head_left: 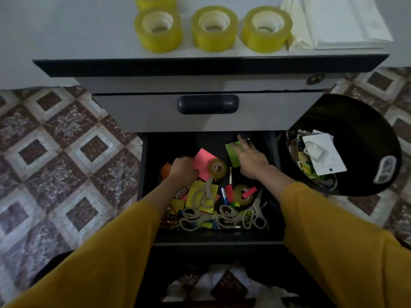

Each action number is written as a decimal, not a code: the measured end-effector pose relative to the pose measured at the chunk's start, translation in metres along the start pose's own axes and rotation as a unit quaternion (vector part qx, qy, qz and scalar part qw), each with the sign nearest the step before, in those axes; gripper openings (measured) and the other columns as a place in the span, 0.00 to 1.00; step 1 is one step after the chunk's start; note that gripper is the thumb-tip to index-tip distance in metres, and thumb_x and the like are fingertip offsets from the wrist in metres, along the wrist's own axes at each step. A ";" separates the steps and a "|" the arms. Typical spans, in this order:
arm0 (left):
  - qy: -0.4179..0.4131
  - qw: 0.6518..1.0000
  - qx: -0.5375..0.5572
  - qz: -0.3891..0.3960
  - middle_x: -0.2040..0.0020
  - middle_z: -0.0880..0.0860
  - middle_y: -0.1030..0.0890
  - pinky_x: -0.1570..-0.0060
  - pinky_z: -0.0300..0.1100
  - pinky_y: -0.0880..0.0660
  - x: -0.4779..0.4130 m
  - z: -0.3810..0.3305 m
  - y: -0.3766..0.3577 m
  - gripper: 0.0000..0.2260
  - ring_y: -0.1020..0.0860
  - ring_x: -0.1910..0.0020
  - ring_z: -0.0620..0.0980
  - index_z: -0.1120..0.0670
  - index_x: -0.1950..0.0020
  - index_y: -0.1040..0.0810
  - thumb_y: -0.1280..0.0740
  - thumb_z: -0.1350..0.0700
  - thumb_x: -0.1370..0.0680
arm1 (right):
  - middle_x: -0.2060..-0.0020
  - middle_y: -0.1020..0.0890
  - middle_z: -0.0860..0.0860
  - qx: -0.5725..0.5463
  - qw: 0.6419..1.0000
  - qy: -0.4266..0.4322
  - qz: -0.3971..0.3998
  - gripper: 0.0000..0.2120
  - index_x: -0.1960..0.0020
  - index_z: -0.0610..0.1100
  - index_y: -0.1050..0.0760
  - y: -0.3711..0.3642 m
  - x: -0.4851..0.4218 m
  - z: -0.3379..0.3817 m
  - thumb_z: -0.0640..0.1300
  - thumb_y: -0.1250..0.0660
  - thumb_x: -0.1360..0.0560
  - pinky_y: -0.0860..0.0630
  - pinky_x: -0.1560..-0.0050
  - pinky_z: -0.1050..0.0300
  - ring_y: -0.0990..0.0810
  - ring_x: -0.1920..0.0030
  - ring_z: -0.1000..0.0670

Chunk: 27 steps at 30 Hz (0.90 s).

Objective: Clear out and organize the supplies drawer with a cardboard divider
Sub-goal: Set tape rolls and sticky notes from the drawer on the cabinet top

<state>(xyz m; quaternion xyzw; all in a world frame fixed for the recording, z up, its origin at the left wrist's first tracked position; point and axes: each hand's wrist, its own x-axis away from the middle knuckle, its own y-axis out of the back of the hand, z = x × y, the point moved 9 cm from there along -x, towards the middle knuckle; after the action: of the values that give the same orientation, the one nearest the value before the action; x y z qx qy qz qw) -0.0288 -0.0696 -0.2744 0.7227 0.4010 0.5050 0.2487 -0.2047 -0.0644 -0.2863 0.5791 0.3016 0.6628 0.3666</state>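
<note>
Nearest, the open drawer (218, 238) holds a tangle of scissors (256, 206) along its front edge, with batteries (224, 194) and a small tape roll (243, 194) just behind. Further in, the left hand (182, 170) sits curled, knuckles up, at the edge of a pink note (203, 161); whether it pinches the paper I cannot tell. The right hand (251, 161) lies flat, fingers straight, on a green note (232, 150) near the back. To empty the drawer well, I would stack the loose papers first, then lift the scissors by their handles, blades closed. A black bin (367, 130) stands just right of the drawer. Farthest, big tape rolls (214, 28) and white paper (342, 23) rest on the bench (66, 30). No cardboard divider shows.
</note>
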 end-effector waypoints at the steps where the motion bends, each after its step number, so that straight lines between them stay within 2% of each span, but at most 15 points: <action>1: -0.001 1.000 -0.006 0.003 0.49 0.60 0.20 0.52 0.46 0.25 -0.004 -0.001 -0.003 0.11 0.22 0.51 0.57 0.64 0.45 0.23 0.37 0.60 0.24 | 0.24 0.63 0.49 -0.006 1.000 -0.004 0.000 0.43 0.23 0.50 0.56 -0.003 -0.003 -0.002 0.31 0.35 0.28 0.39 0.28 0.48 0.56 0.24 0.44; 5: 0.011 1.000 0.003 -0.017 0.50 0.62 0.20 0.57 0.43 0.27 -0.013 -0.002 -0.005 0.11 0.22 0.51 0.58 0.64 0.45 0.23 0.36 0.62 0.26 | 0.24 0.62 0.49 -0.018 1.000 -0.011 0.005 0.44 0.23 0.51 0.57 -0.013 -0.009 -0.007 0.31 0.35 0.28 0.35 0.30 0.46 0.57 0.24 0.43; 9: 0.042 0.998 0.029 -0.046 0.49 0.62 0.21 0.58 0.43 0.26 -0.019 0.002 -0.003 0.14 0.22 0.51 0.59 0.63 0.43 0.23 0.35 0.64 0.28 | 0.23 0.57 0.48 -0.018 1.000 -0.007 -0.009 0.43 0.23 0.50 0.54 -0.007 -0.011 -0.007 0.33 0.33 0.29 0.37 0.30 0.46 0.54 0.24 0.42; 14: 0.069 0.995 0.058 -0.034 0.46 0.60 0.21 0.58 0.42 0.27 -0.023 0.004 -0.007 0.17 0.22 0.48 0.58 0.62 0.39 0.25 0.32 0.60 0.27 | 0.24 0.51 0.46 -0.024 1.000 -0.001 -0.020 0.41 0.23 0.47 0.51 -0.005 -0.012 -0.005 0.35 0.33 0.29 0.36 0.30 0.48 0.53 0.25 0.40; 15: 0.076 0.994 0.070 -0.028 0.49 0.60 0.21 0.60 0.42 0.27 -0.022 0.003 -0.007 0.16 0.22 0.49 0.57 0.62 0.41 0.25 0.31 0.60 0.27 | 0.24 0.49 0.46 -0.026 0.999 0.000 -0.022 0.41 0.23 0.47 0.51 -0.005 -0.012 -0.005 0.35 0.33 0.29 0.37 0.30 0.48 0.52 0.26 0.40; 17: 0.083 0.993 0.078 -0.018 0.60 0.55 0.23 0.67 0.40 0.28 -0.023 0.002 -0.008 0.06 0.22 0.56 0.55 0.60 0.54 0.24 0.31 0.59 0.27 | 0.25 0.47 0.46 -0.039 0.999 0.002 -0.027 0.40 0.24 0.46 0.49 -0.005 -0.011 -0.005 0.35 0.33 0.29 0.37 0.30 0.49 0.50 0.26 0.40; 18: 0.087 0.993 0.083 -0.016 0.64 0.53 0.25 0.70 0.39 0.30 -0.023 0.002 -0.008 0.06 0.23 0.58 0.54 0.57 0.62 0.26 0.31 0.58 0.27 | 0.25 0.46 0.46 -0.047 0.998 0.004 -0.029 0.39 0.24 0.45 0.48 -0.004 -0.011 -0.006 0.35 0.33 0.29 0.37 0.30 0.49 0.49 0.27 0.40; 20: 0.093 0.992 0.084 -0.005 0.66 0.52 0.26 0.70 0.37 0.30 -0.022 0.002 -0.009 0.12 0.24 0.61 0.52 0.53 0.68 0.31 0.31 0.58 0.27 | 0.27 0.43 0.45 -0.051 0.998 0.001 -0.036 0.36 0.25 0.44 0.46 -0.003 -0.009 -0.007 0.36 0.34 0.28 0.36 0.31 0.49 0.47 0.28 0.40; 22: 0.089 0.992 0.089 0.001 0.64 0.54 0.25 0.66 0.39 0.27 -0.020 0.000 -0.011 0.10 0.23 0.59 0.53 0.55 0.66 0.29 0.31 0.59 0.27 | 0.28 0.41 0.43 -0.041 0.998 -0.014 -0.042 0.34 0.25 0.42 0.45 -0.003 -0.006 -0.008 0.37 0.34 0.27 0.34 0.33 0.49 0.45 0.29 0.39; 24: 0.079 0.992 0.097 -0.009 0.60 0.55 0.24 0.59 0.42 0.25 -0.018 -0.001 -0.010 0.03 0.22 0.56 0.55 0.59 0.57 0.23 0.31 0.59 0.26 | 0.30 0.40 0.40 -0.026 0.998 -0.039 -0.041 0.32 0.26 0.41 0.44 -0.005 -0.003 -0.009 0.38 0.34 0.27 0.33 0.35 0.49 0.43 0.29 0.39; 25: 0.077 0.992 0.100 -0.015 0.58 0.55 0.24 0.58 0.43 0.25 -0.017 -0.001 -0.009 0.06 0.22 0.56 0.54 0.60 0.52 0.22 0.31 0.60 0.26 | 0.30 0.39 0.39 -0.018 0.998 -0.054 -0.040 0.31 0.27 0.39 0.42 -0.006 -0.002 -0.011 0.38 0.34 0.27 0.32 0.36 0.50 0.42 0.30 0.39; 27: 0.078 0.990 0.112 -0.019 0.57 0.56 0.23 0.57 0.43 0.25 -0.014 0.001 -0.009 0.09 0.23 0.56 0.53 0.62 0.48 0.23 0.31 0.60 0.26 | 0.33 0.36 0.39 -0.004 0.997 -0.075 -0.035 0.27 0.31 0.37 0.37 -0.008 0.000 -0.016 0.41 0.34 0.27 0.32 0.37 0.51 0.40 0.31 0.39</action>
<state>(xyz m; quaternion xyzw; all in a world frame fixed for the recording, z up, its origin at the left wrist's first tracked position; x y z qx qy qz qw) -0.0336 -0.0766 -0.2891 0.6964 0.4874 0.5068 0.1435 -0.2191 -0.0594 -0.2952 0.6148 0.2909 0.6052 0.4137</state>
